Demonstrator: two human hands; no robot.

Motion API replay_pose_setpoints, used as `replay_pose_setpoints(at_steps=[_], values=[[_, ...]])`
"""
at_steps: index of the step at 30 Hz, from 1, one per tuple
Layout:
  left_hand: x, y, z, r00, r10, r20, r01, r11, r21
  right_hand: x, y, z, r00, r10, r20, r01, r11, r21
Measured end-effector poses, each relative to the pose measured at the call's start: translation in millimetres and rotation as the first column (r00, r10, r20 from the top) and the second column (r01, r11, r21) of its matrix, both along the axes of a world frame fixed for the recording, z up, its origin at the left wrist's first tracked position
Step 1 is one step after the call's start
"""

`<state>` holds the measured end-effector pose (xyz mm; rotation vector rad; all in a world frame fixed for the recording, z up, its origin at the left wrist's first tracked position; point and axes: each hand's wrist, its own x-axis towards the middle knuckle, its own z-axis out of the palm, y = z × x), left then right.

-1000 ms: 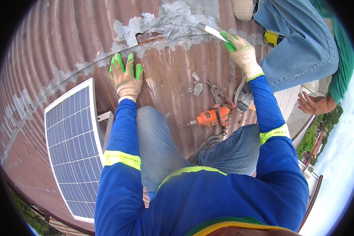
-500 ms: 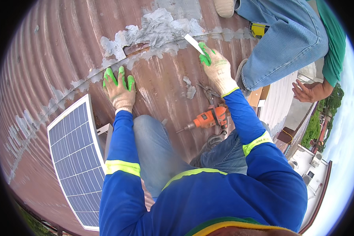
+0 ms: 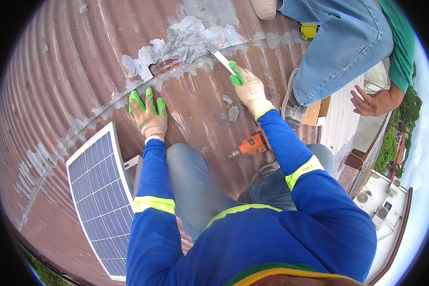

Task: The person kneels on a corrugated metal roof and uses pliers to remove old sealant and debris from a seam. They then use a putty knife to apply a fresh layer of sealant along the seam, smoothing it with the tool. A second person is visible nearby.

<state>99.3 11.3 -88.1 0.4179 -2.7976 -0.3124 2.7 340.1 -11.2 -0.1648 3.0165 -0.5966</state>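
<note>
My right hand point(image 3: 250, 90), in a cream work glove with green fingertips, grips a flat white strip point(image 3: 225, 63). The strip's far end touches or hovers just over the grey sealant point(image 3: 190, 42) smeared thickly along a seam of the brown corrugated roof point(image 3: 95, 52). My left hand point(image 3: 149, 117), gloved alike, rests on the roof with its fingers spread, just below the seam. A dark opening point(image 3: 164, 66) shows at the sealant's lower edge, between my hands. An orange power drill point(image 3: 253, 144) lies below my right hand, partly hidden by my sleeve.
A white-framed solar panel point(image 3: 102, 195) stands beside my left arm. To the right sits a co-worker in jeans point(image 3: 345, 52), a bare hand point(image 3: 377, 101) hanging open. Near the co-worker are a yellow can point(image 3: 309, 31) and a cardboard box point(image 3: 314, 113). A roof edge lies beyond.
My right hand has moved a little left and down with the white strip, toward the sealant's lower edge. The left hand stays in place on the roof. The view has shifted slightly.
</note>
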Motion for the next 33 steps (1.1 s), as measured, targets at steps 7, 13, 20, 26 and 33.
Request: replay_pose_setpoints(at_steps=[7, 13, 20, 26, 33], values=[[0, 0, 1, 1.000, -0.003, -0.006, 0.003, 0.999, 0.045, 25, -5, 13, 0.997, 0.015, -0.072, -0.018, 0.999, -0.038], [-1, 0, 3, 1.000, -0.019, -0.015, 0.019, 1.000, 0.023, -33, -20, 26, 0.939, 0.252, -0.236, -0.240, 0.968, 0.076], [-1, 0, 5, 1.000, -0.017, -0.021, 0.017, 1.000, 0.010, -99, -24, 40, 0.794, 0.545, -0.269, -0.473, 0.832, 0.291], [-1, 1, 8, 1.000, -0.004, -0.005, 0.004, 1.000, 0.008, -150, -35, 57, 0.737, 0.668, -0.101, -0.574, 0.697, 0.429], [-1, 0, 6, 1.000, -0.003, -0.001, 0.003, 1.000, 0.031, -176, -29, 78, 0.748, 0.660, -0.074, -0.532, 0.662, 0.528]])
